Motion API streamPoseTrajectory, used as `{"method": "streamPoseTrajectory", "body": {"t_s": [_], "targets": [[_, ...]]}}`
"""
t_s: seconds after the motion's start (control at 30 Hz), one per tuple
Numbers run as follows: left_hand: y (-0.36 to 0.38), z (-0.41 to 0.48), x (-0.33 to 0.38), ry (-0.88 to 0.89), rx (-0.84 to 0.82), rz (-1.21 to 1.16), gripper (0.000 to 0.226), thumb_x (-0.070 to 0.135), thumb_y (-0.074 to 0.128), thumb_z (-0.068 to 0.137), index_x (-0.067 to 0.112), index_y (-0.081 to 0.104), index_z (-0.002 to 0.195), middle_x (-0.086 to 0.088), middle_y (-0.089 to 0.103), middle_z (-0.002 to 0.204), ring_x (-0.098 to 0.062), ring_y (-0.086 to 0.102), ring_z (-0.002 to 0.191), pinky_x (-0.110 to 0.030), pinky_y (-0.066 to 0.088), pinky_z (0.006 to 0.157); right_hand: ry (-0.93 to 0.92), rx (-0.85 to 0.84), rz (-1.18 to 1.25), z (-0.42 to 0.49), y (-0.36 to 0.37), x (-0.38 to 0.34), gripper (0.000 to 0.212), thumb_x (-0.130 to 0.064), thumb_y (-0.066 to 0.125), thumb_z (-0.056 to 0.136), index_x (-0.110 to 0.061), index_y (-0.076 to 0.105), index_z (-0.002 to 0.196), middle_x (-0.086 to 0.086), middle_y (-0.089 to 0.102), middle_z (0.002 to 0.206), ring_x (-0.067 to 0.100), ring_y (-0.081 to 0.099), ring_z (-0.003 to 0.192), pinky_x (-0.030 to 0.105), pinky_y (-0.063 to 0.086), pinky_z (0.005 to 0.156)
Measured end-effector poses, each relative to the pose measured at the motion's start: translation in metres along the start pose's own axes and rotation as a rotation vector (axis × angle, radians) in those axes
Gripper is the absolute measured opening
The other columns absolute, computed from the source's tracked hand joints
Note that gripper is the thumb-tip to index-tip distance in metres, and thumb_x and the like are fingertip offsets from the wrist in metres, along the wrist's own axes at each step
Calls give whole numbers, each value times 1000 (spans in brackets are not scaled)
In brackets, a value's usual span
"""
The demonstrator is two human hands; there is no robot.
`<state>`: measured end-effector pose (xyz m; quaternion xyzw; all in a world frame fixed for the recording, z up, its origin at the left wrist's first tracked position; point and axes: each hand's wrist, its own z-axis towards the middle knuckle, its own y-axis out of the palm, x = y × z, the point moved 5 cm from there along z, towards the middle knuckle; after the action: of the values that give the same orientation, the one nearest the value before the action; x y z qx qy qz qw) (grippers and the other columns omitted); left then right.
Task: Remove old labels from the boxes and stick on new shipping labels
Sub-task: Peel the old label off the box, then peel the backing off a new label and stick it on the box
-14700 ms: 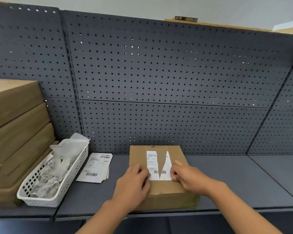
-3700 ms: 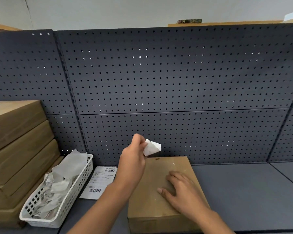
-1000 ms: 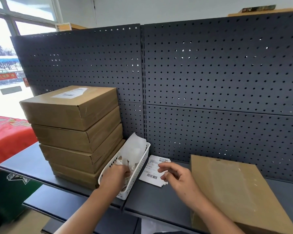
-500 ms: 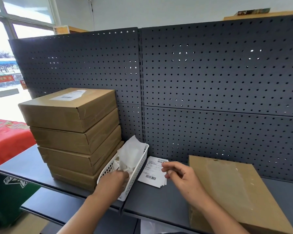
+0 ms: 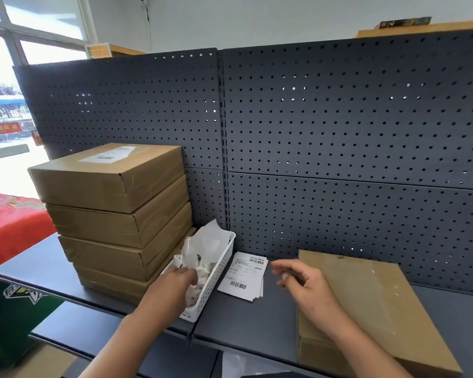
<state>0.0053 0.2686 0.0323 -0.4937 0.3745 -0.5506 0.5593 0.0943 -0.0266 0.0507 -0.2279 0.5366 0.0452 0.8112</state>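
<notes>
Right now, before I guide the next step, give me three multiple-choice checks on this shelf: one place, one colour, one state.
1. Relative to the plastic basket and the lone cardboard box, the shipping label stack lies:
A inside the basket
B on the shelf between them
C on the box

2. The basket is:
A white
B blue
C red

3. The lone box's top is:
A fully labelled
B bare
C half-peeled

Answers:
1 B: the stack lies flat on the shelf, right of the basket.
2 A: its mesh wall is white.
3 B: only brown card and tape sheen show.
</notes>
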Motion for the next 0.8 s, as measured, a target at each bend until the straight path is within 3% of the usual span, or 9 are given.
{"method": "streamPoseTrajectory", "body": {"t_s": [0.13,0.23,0.33,0.53,0.73,0.8], "targets": [[-19,-5,16,55,243,61,35,-4,78,65,23,72,86,7,65,85,-23,61,78,-33,50,52,5,10,-17,-5,-15,4,43,5,54,99,-31,74,109,-13,73,101,12,71,88,24,57,81],[-26,-1,52,109,275,-61,22,7,67,84,22,71,98,6,63,96,-24,61,89,-40,54,65,7,18,-61,-8,-30,12,43,4,54,99,-32,75,110,-16,72,101,10,70,92,21,55,83],[-11,9,86,114,205,-158,24,15,54,97,22,68,115,6,62,111,-21,59,104,-43,54,75,0,18,-137,-11,-45,17,42,4,56,97,-32,75,110,-18,70,103,7,67,102,21,53,90],[48,30,108,70,-1,-133,34,16,51,99,20,64,130,-1,62,127,-30,63,111,-43,53,85,19,7,-292,-30,-65,28,33,-4,58,99,-29,75,114,-21,68,106,-2,62,109,19,49,98],[91,35,103,12,-197,-142,45,17,49,101,17,54,145,-8,41,159,-29,41,145,-39,42,113,14,-47,-533,-45,-82,29,29,-16,55,103,-30,69,125,-23,59,120,-5,47,121,14,35,104],[96,36,104,13,-225,-141,43,20,51,100,16,55,143,-9,45,155,-29,44,142,-40,43,111,16,-51,-593,-47,-90,28,32,-20,53,104,-30,65,131,-23,56,127,-4,43,126,16,33,108]]}}
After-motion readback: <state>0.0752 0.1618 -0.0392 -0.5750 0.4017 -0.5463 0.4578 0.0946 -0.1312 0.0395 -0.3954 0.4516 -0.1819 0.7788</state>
